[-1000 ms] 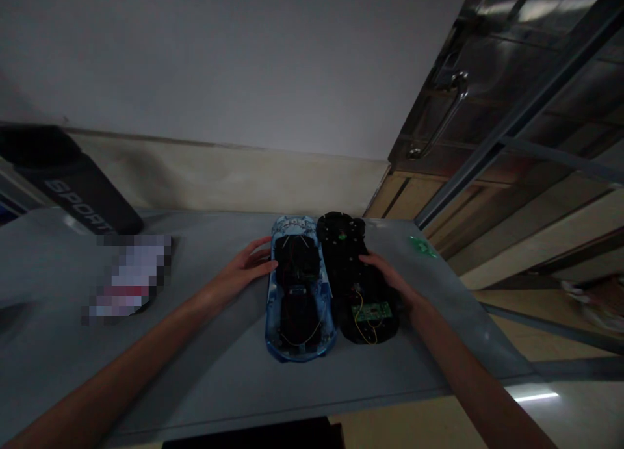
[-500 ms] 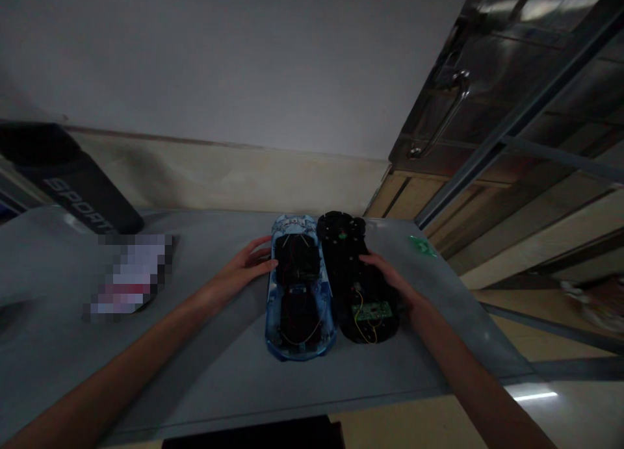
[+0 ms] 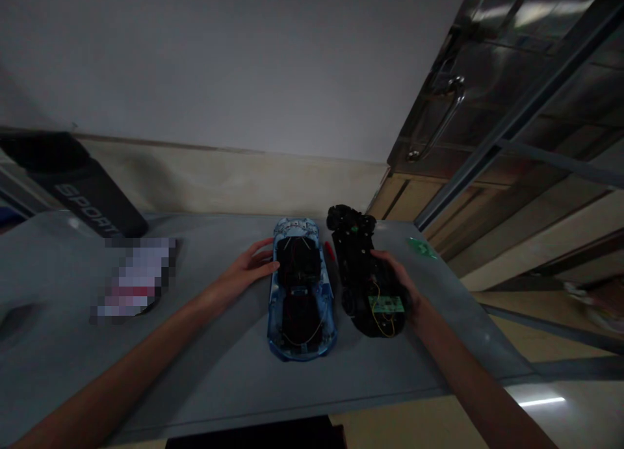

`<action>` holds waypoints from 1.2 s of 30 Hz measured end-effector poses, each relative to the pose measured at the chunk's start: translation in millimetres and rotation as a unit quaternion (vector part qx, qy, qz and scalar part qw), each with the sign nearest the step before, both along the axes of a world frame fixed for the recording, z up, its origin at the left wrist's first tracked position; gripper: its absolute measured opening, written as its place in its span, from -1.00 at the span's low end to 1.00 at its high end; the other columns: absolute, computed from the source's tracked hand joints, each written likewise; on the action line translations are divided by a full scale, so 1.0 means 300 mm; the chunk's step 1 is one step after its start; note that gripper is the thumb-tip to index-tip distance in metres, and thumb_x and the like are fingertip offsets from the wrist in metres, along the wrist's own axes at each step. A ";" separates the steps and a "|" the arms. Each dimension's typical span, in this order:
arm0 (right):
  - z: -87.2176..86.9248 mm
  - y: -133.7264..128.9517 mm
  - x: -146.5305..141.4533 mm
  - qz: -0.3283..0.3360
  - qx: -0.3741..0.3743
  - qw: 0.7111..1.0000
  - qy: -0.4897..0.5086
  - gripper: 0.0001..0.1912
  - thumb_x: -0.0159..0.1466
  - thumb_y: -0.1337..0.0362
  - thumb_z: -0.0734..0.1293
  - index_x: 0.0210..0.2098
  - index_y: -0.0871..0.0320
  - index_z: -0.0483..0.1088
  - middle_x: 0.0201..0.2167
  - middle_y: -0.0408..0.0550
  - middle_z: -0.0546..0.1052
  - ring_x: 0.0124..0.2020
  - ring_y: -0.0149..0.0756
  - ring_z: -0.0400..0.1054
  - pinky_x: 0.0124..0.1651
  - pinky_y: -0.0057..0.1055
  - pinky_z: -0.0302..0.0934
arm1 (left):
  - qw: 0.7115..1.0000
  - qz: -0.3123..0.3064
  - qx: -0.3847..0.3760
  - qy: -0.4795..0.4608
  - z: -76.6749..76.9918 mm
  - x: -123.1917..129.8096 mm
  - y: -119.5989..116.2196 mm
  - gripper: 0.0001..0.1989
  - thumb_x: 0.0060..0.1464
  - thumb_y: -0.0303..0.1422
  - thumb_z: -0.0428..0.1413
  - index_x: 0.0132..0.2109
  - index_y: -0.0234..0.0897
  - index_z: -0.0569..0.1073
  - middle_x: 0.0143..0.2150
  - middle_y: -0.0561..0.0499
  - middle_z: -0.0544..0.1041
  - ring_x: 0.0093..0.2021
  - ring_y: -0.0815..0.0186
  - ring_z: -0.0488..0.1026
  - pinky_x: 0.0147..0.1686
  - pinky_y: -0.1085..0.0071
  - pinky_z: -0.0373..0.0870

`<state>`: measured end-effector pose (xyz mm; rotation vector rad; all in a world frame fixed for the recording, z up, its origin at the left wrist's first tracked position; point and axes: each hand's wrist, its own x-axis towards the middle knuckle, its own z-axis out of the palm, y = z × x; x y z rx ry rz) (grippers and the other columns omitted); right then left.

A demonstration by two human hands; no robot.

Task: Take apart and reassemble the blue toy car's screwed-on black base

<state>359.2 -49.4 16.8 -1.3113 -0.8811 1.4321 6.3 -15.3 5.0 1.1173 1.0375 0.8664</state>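
Note:
A blue toy car shell lies upside down on the grey table, its dark inside and thin wires showing. My left hand rests at the shell's left side, fingers apart, thumb on its edge. To the right, my right hand grips the black car chassis by its right side. The chassis is tilted and bears a green circuit board with yellow wires. Between shell and chassis lies a small red item.
On the grey table, a dark SPORT box and a blurred-out packet are at the left. A small green packet lies at the right edge. A wall runs behind; metal frame bars stand at right.
My right hand has moved the chassis a little to the right and tilted it, opening a gap beside the shell where the red item shows. My left hand has hardly moved.

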 end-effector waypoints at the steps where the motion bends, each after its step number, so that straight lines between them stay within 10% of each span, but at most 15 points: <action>1: -0.005 -0.004 0.006 -0.022 0.014 1.000 0.001 -0.82 0.25 0.06 0.49 -0.25 0.00 0.59 -0.26 0.03 0.73 -0.11 0.15 0.65 -0.07 -0.02 0.56 | 1.000 0.000 0.000 -0.004 -0.003 0.000 0.002 -0.18 0.08 -0.09 0.45 0.43 -0.01 0.38 0.42 -0.10 0.56 0.42 -0.10 0.48 0.47 -0.02 0.34; 5: -0.006 -0.001 0.021 -0.053 0.059 0.997 0.014 -0.73 0.16 0.01 0.52 -0.15 -0.17 0.58 -0.08 -0.11 0.73 0.11 0.15 0.58 0.14 0.03 0.53 | 1.000 -0.006 -0.002 -0.017 -0.011 0.002 0.007 -0.20 0.14 -0.16 0.42 0.45 -0.02 0.34 0.45 -0.12 0.52 0.42 -0.06 0.48 0.47 -0.06 0.31; 11: 0.035 0.023 -0.002 0.081 0.064 0.987 0.122 -0.45 0.31 -0.28 0.30 0.08 -0.16 0.63 0.31 -0.06 0.59 0.34 0.22 0.44 0.27 0.14 0.45 | 1.000 -0.009 0.016 -0.003 -0.007 0.000 0.002 -0.29 0.20 -0.20 0.38 0.43 -0.03 0.38 0.40 -0.09 0.57 0.42 -0.02 0.48 0.45 0.01 0.32; 20: 0.040 -0.002 -0.008 0.115 0.072 0.985 0.107 -0.26 0.40 -0.38 0.08 0.27 -0.17 0.54 0.41 -0.03 0.51 0.45 0.21 0.33 0.34 0.17 0.33 | 1.000 -0.003 0.022 -0.011 -0.027 -0.004 0.012 -0.27 0.16 -0.18 0.41 0.42 -0.04 0.43 0.40 -0.13 0.56 0.41 -0.06 0.49 0.40 0.06 0.38; 29: 0.101 0.003 -0.055 0.110 0.057 0.992 -0.017 -0.17 0.42 -0.44 0.02 0.21 -0.07 0.56 0.20 0.17 0.65 0.22 0.19 0.55 0.13 0.08 0.48 | 0.999 -0.010 0.024 -0.045 -0.070 -0.010 0.028 -0.27 0.12 -0.18 0.44 0.39 0.01 0.44 0.35 -0.09 0.61 0.38 -0.04 0.53 0.36 0.06 0.43; 36: 0.255 0.081 -0.174 0.204 0.063 0.970 -0.113 -0.26 0.41 -0.35 0.27 0.28 0.03 0.55 0.03 0.12 0.70 0.00 0.06 0.62 0.05 -0.03 0.55 | 0.998 -0.005 0.028 -0.055 -0.064 -0.005 0.025 -0.27 0.09 -0.16 0.46 0.37 -0.02 0.46 0.30 -0.11 0.64 0.36 -0.07 0.55 0.30 0.10 0.47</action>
